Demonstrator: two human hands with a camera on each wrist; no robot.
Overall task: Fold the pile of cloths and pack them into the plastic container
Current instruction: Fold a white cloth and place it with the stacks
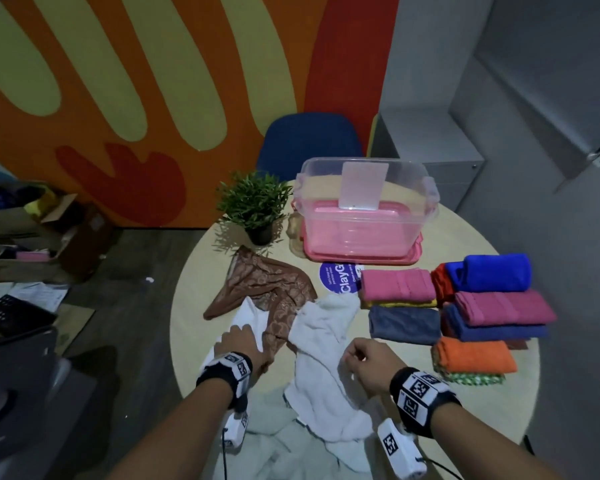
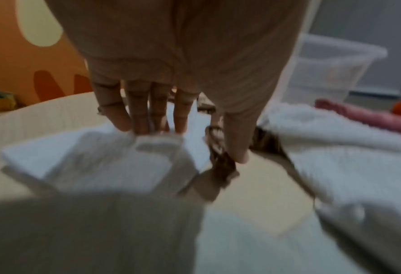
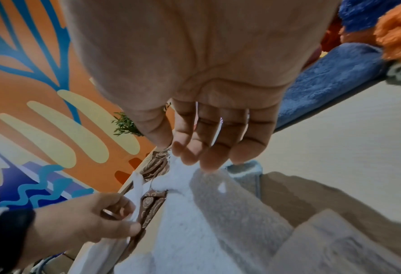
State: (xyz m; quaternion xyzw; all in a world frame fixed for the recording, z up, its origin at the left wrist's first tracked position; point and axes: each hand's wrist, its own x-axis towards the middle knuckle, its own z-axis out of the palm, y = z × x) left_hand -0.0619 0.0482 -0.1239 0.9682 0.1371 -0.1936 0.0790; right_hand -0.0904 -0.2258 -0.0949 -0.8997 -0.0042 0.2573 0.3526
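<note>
Meanwhile our left hand point(image 1: 240, 344) pinches a white cloth point(image 1: 246, 317) under the brown patterned scarf point(image 1: 271, 289), our right hand point(image 1: 368, 358) grips the white towel point(image 1: 323, 327) (folded stacks point(image 1: 465, 306) crowd beside the clear plastic container point(image 1: 364, 209)).

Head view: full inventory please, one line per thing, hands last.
container: 1, clear plastic, far side of table, open, on a pink lid.
folded cloths: about ten, pink, blue, orange, red, grey, yellow, green; stacked at table's right.
white towel: 1, unfolded, near centre.
white cloth: 1, under the left hand.
brown cloth: 1, patterned, unfolded, left of centre.
plant: 1, green, black pot, left of container.
sticker: 1, purple, round, on table.
table: 1, round, light wood.
chair: 1, blue, behind table.
boxes: clutter on floor, left.
left hand: grips white cloth.
right hand: pinches white towel.
</note>
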